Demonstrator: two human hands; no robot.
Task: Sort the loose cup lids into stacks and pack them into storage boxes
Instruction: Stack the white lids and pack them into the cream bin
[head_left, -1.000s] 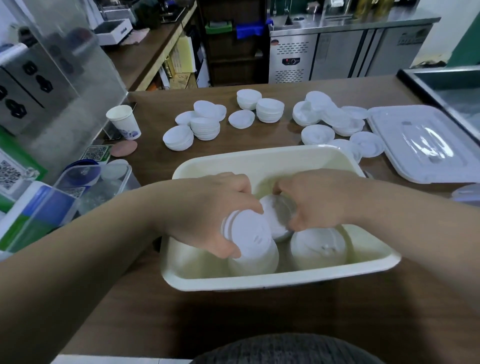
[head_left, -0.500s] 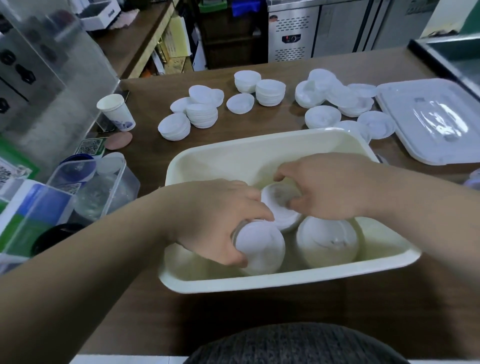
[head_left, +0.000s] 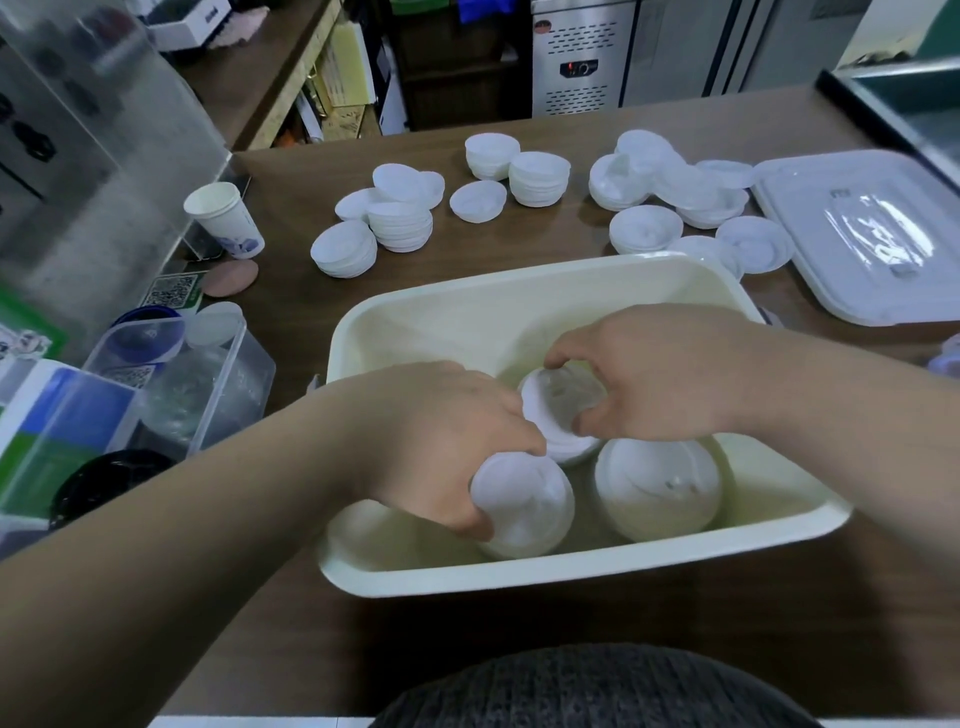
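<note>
A cream storage box (head_left: 519, 306) stands on the brown table in front of me. Three stacks of white cup lids stand inside it near its front wall. My left hand (head_left: 441, 441) grips the front left lid stack (head_left: 530, 512) from above. My right hand (head_left: 654, 379) holds the middle lid stack (head_left: 550, 410) behind it, fingers curled over its rim. A third lid stack (head_left: 660, 488) stands free at the front right, partly under my right wrist. Loose lids and short lid stacks (head_left: 400, 223) lie on the table beyond the box.
The box's flat white lid (head_left: 872, 234) lies at the right. A paper cup (head_left: 223, 218) stands at the left, a clear container (head_left: 202, 374) nearer me. More lid piles (head_left: 670, 182) spread across the far table. A steel counter edge (head_left: 883, 109) is at the far right.
Both hands have stayed in the box on their stacks. The left-hand stack has sunk lower toward the box's front wall. The camera has tilted down and moved closer.
</note>
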